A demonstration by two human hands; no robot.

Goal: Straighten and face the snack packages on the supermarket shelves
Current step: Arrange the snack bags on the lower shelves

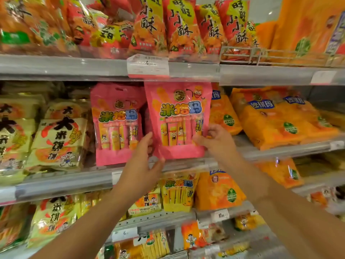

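A pink snack pouch [179,116] stands upright at the front of the middle shelf [280,149], its printed face toward me. My right hand [216,141] pinches its lower right edge between thumb and fingers. My left hand [143,165] holds its lower left corner, thumb on the front and fingers curled behind. A second pink pouch [115,126] of the same kind stands just to the left, set a little further back.
Orange bags [276,120] lie stacked to the right, yellow rice-cracker packs [59,139] to the left. Red and yellow bags [179,27] fill the top shelf above a price tag [148,65]. Yellow and orange packs [177,193] sit on lower shelves.
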